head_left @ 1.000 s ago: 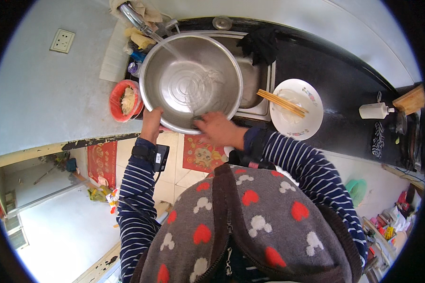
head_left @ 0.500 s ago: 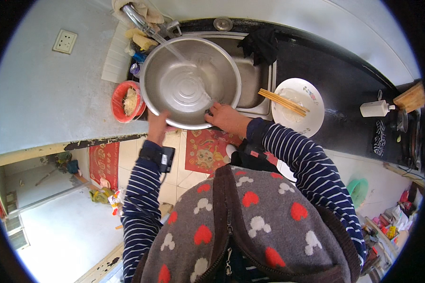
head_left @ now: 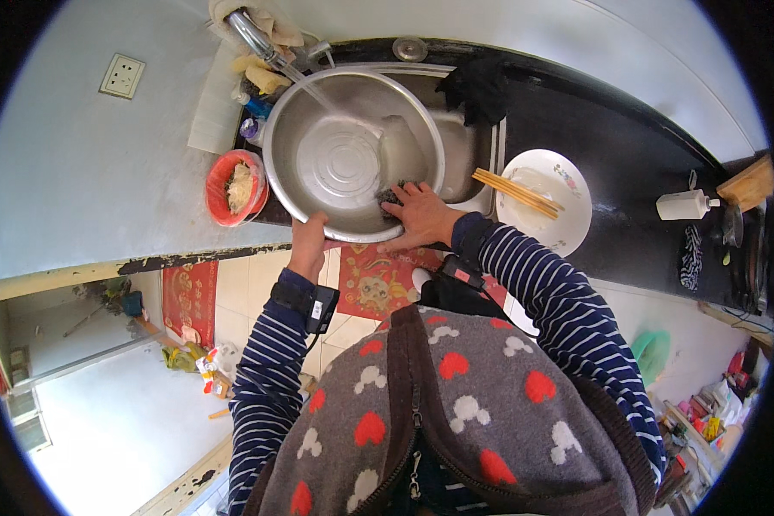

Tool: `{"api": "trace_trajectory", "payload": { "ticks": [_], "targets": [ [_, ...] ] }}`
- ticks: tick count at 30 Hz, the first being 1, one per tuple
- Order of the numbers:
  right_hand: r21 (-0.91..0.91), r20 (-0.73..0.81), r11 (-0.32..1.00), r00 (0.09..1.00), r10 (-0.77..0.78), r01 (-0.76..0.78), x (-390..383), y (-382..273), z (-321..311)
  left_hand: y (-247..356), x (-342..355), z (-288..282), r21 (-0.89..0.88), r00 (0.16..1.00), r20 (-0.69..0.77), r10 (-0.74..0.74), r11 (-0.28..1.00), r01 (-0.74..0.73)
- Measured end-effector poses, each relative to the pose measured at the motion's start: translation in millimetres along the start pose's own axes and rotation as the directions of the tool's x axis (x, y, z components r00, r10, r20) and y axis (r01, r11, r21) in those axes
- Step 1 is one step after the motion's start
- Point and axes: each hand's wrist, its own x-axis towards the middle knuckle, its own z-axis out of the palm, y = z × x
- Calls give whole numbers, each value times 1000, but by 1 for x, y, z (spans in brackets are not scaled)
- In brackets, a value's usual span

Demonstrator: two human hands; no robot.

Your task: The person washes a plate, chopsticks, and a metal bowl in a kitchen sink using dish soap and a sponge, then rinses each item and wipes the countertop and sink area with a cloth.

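A large metal basin (head_left: 340,163) rests over the left part of the steel sink (head_left: 464,163), with a little water pooled toward its right side. My left hand (head_left: 308,245) is closed on the near rim. Inside the near right wall, my right hand (head_left: 423,215) presses a dark scouring pad (head_left: 389,198) against the metal, its fingers partly covering the pad. From the tap (head_left: 254,34) at the upper left, a stream of water falls into the basin.
A patterned white plate (head_left: 568,215) with chopsticks (head_left: 520,193) across it stands right of the sink. A black cloth (head_left: 475,86) hangs over the sink's far edge. Left of the basin is a red-lined bin (head_left: 218,202) holding scraps. A white bottle (head_left: 684,205) stands farther right.
My left hand has slid right along the near rim. The scouring pad shows more under my right hand, which has spread its fingers. Water has gathered at the basin's right side.
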Motion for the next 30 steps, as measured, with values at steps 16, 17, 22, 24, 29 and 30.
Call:
{"api": "trace_trajectory", "payload": {
  "ticks": [16,17,22,24,29,30],
  "targets": [
    [27,-218,976,951,217,-217,-32,4,20,21,6,-4,66,999,-39,12,998,-9],
    [153,-260,977,948,184,-148,-31,-7,26,19,9,-1,52,997,-63,49,998,-46],
    [195,-486,949,865,-124,246,-13,-48,35,11,18,-4,25,999,-38,-26,999,27],
    [135,-468,969,875,-123,209,-9,-43,31,13,22,-11,58,1000,-9,-20,998,21],
    [-65,-448,998,894,-14,-17,0,0,29,35,23,-25,154,999,44,16,988,-22],
    [-97,-432,995,901,-26,-17,4,2,31,42,21,-27,144,995,97,-9,990,-5]
  ]
}}
